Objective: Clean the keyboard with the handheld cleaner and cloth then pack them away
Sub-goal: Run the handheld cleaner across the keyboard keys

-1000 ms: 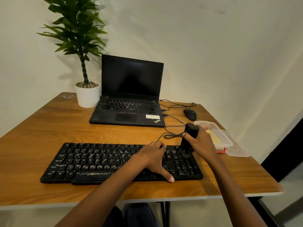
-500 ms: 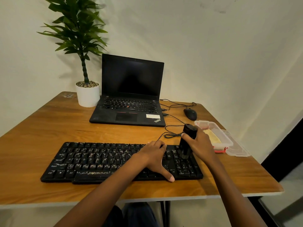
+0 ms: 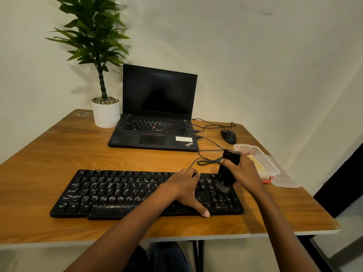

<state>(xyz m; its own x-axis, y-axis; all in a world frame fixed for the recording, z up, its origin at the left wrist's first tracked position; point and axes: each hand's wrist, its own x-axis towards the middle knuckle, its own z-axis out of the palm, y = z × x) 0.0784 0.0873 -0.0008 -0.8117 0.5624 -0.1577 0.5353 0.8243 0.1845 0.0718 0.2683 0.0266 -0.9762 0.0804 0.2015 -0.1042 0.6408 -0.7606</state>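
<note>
My right grip (image 3: 243,171) clasps the cleaner (image 3: 225,176), nozzle down on the right-end keys of the keyboard (image 3: 110,191). My left grip (image 3: 182,185) clamps the keyboard, fingers hooked over its far edge. I'd sweep 1 row at a time leftward, nozzle flush, pressure light.

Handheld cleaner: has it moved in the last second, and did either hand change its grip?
The handheld cleaner barely moved: it nudged left, then back, tip staying on the right-end keys of the keyboard. The right hand keeps its grip on it. The left hand still holds the keyboard, thumb at its front edge; laptop and mouse unchanged.
</note>
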